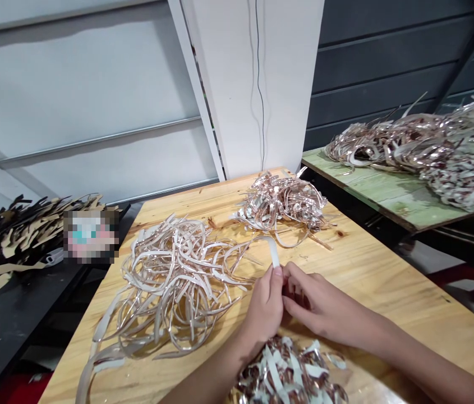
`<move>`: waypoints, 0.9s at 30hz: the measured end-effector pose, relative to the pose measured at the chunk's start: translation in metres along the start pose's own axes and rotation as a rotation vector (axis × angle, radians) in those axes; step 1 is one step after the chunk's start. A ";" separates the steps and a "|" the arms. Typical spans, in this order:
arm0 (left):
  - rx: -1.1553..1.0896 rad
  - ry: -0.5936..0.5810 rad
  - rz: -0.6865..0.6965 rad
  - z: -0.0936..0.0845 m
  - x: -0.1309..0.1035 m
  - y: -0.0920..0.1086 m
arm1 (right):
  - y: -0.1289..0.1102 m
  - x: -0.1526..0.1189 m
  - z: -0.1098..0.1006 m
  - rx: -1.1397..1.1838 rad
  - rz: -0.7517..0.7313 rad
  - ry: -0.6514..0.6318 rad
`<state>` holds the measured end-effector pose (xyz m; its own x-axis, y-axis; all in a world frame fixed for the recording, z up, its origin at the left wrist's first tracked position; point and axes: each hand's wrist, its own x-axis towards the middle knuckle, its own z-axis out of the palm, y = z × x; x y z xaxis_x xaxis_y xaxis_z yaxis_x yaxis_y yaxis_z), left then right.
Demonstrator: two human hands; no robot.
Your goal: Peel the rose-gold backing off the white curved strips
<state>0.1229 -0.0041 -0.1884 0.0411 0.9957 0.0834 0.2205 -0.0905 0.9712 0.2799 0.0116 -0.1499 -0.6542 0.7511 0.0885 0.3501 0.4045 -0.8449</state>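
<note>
Just below centre, the left hand [264, 306] pinched a pale strip [274, 252] beside the half-curled right hand [318, 306], whose hold was unclear; long loose strips [173, 280] at centre left and short curled pieces [289, 373] at bottom centre suggested work partly done.

Single head view: worn high, facing forward and down over table [383, 286]; near lower frame, wall [237, 84] filling top centre.
</note>
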 end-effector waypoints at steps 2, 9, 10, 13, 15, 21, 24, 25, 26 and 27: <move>-0.005 0.001 -0.002 0.000 0.000 0.000 | 0.000 0.000 0.000 -0.002 0.002 -0.001; -0.004 -0.010 -0.004 0.000 -0.001 0.001 | 0.000 0.000 -0.001 0.002 0.012 -0.016; -0.003 -0.012 -0.004 0.000 -0.001 0.002 | 0.001 0.000 0.000 0.001 0.012 -0.016; 0.003 -0.010 -0.004 0.000 -0.001 0.002 | 0.001 -0.001 0.000 -0.019 0.012 -0.015; 0.006 -0.010 -0.003 0.000 -0.001 0.001 | 0.001 -0.001 0.000 -0.039 0.022 -0.023; 0.020 -0.015 -0.010 0.000 -0.001 0.002 | 0.002 -0.001 -0.001 -0.068 0.041 -0.045; 0.019 -0.022 -0.008 0.000 -0.001 0.003 | 0.002 -0.001 -0.001 -0.071 0.044 -0.052; 0.019 -0.024 -0.008 0.000 -0.001 0.003 | 0.002 -0.001 -0.001 -0.073 0.045 -0.050; 0.021 -0.025 -0.008 0.000 -0.001 0.003 | 0.002 -0.001 -0.001 -0.073 0.044 -0.049; 0.024 -0.024 -0.008 0.000 -0.001 0.002 | 0.002 -0.001 0.000 -0.072 0.043 -0.047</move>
<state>0.1229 -0.0052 -0.1861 0.0629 0.9955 0.0703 0.2445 -0.0837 0.9660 0.2813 0.0119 -0.1511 -0.6679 0.7438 0.0270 0.4246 0.4106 -0.8069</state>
